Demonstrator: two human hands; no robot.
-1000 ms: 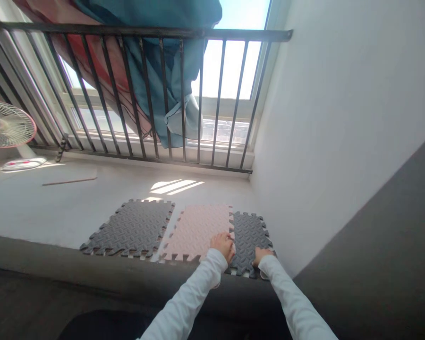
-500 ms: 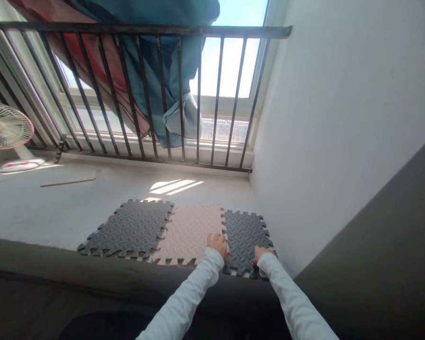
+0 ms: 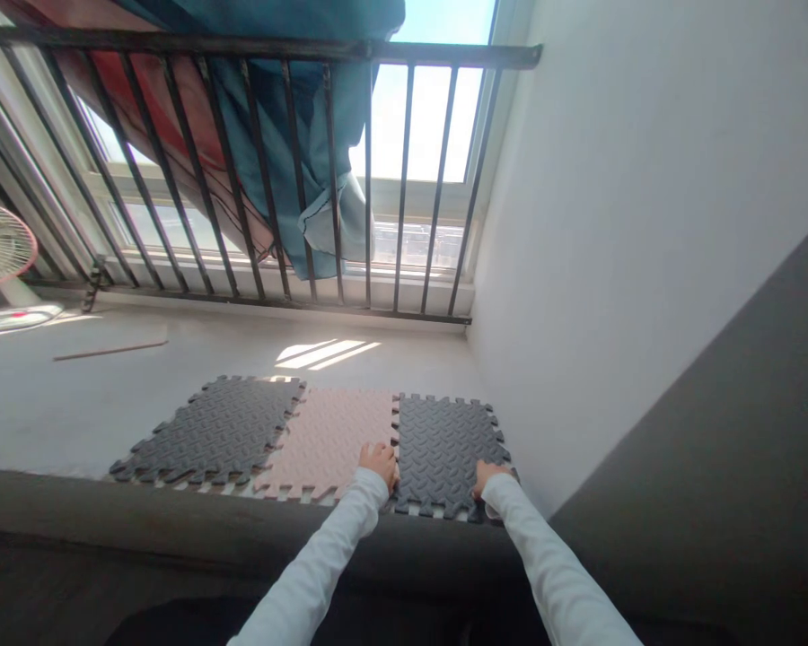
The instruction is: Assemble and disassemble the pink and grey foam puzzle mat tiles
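Three interlocking foam mats lie in a row on the pale floor. A dark grey mat (image 3: 206, 431) is on the left, a pink mat (image 3: 323, 435) in the middle and another dark grey mat (image 3: 444, 449) on the right by the wall. My left hand (image 3: 379, 462) rests with curled fingers on the seam between the pink mat and the right grey mat. My right hand (image 3: 488, 474) presses on the near right corner of the right grey mat; its fingers are mostly hidden. Both arms wear white sleeves.
A dark ledge (image 3: 175, 529) crosses the view in front of the mats. A black railing (image 3: 256, 170) with hanging teal and red cloth (image 3: 296, 135) stands before the window. A white fan (image 3: 0, 256) sits at the far left, a thin stick (image 3: 108, 350) on the floor. The white wall (image 3: 612, 224) rises at right.
The pink mat has slid left to meet the left grey mat, and the right grey mat now shows fully beside it. My left hand moved left along the seam.
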